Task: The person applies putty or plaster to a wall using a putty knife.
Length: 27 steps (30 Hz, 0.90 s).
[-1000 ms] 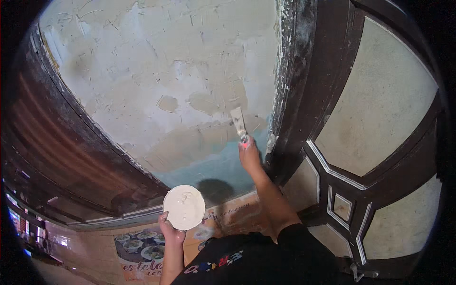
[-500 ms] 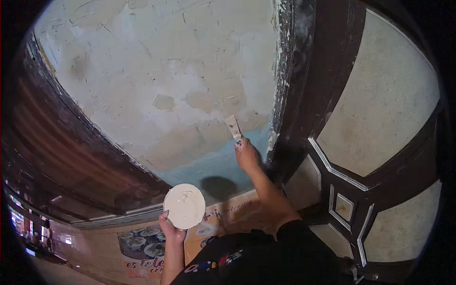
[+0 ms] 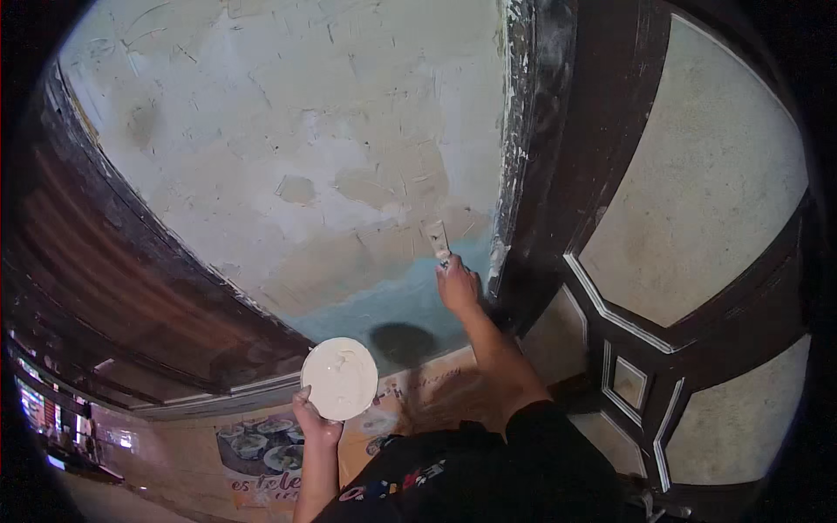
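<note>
Pale, half-dry filler covers most of the wall [image 3: 288, 157], rough with ridges and scrape marks, while a band of blue paint [image 3: 384, 309] is bare along the bottom. The person's right hand [image 3: 457, 286] is wrapped around the handle of a putty knife [image 3: 436, 237], fingers closed tight, with the blade laid against the wall just where the filler meets the blue, close beside the dark wooden door frame [image 3: 558, 174]. The left hand [image 3: 316, 425] grips from beneath a round white plate [image 3: 339, 377] loaded with filler, held low and well apart from the wall. Printed paper [image 3: 261, 453] lies spread over the floor below.

I judge the step in hand to be spreading filler over the last uncovered strip near the frame. The next stroke seems to call for a flat, steady blade angle and even pressure, kept clear of the woodwork, which already carries white smears along its edge. The knife looks thinly loaded, so a fresh scoop from the plate may be needed.
</note>
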Tool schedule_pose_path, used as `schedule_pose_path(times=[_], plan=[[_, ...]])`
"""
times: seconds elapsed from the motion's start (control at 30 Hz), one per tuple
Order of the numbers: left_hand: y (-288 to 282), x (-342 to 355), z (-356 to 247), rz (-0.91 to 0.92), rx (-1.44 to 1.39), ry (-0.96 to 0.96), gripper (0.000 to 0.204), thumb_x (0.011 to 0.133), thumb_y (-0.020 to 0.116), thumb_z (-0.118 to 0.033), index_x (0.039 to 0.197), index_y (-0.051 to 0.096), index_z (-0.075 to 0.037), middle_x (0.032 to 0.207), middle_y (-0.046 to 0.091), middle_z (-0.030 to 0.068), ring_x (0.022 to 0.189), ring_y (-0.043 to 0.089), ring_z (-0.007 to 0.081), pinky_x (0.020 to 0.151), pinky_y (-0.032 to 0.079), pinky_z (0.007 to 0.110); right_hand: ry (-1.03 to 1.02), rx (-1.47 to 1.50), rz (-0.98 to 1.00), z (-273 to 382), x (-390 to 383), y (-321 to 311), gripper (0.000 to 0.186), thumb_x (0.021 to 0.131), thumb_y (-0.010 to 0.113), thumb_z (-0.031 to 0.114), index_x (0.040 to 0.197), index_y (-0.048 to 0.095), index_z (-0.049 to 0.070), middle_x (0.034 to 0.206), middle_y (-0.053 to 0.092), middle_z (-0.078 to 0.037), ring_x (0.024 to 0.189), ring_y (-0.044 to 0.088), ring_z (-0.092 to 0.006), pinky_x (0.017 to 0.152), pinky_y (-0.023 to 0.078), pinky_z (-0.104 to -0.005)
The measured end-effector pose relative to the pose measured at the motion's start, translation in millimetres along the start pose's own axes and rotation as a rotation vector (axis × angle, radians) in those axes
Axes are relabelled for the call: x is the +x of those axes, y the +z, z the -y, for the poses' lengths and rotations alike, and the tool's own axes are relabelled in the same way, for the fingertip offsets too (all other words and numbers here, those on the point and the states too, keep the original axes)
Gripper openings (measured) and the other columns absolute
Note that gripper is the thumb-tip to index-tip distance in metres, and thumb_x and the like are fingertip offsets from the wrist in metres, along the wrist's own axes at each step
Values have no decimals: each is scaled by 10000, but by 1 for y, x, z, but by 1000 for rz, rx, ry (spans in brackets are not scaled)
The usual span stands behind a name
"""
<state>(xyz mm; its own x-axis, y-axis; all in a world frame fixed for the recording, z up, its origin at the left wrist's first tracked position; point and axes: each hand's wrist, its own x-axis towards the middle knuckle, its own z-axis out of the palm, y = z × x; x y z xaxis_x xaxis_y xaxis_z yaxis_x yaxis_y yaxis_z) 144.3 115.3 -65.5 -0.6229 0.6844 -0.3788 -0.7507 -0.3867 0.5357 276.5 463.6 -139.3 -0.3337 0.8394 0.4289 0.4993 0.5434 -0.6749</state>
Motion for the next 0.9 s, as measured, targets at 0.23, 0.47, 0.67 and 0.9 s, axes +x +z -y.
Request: schedule_pose_path(times=[0.23,0.47,0.67,0.9], plan=[[15,-12,9,37,-4,-23,595,780,448,-313,1298,451,-21,1280,529,152,1126,552,330,960,458,460,381,20,325,-83,-82,17,366,895,522,315,1118,435,38,984,611,-263,895,582,-467,777,443,-541],[18,-7,29,-16,19,-27,596,773,490,-316,1296,456,-32,1261,542,146,1120,554,314,941,469,447,133,-4,52,-9,16,-52,350,909,510,293,1087,450,-2,942,610,-281,892,588,-453,746,455,-513],[29,-11,44,43,-26,-56,603,752,523,-281,1291,452,-20,1248,546,151,1099,567,321,933,477,448,306,-176,301,-97,-25,-14,398,911,500,342,1121,420,14,894,634,-257,887,611,-428,731,475,-501],[28,-16,56,-40,15,-3,628,748,489,-306,1302,440,-14,1273,529,158,1108,562,328,936,476,455,184,213,178,-97,-101,-25,352,860,592,294,1054,513,11,880,615,-255,845,598,-436,686,466,-469]])
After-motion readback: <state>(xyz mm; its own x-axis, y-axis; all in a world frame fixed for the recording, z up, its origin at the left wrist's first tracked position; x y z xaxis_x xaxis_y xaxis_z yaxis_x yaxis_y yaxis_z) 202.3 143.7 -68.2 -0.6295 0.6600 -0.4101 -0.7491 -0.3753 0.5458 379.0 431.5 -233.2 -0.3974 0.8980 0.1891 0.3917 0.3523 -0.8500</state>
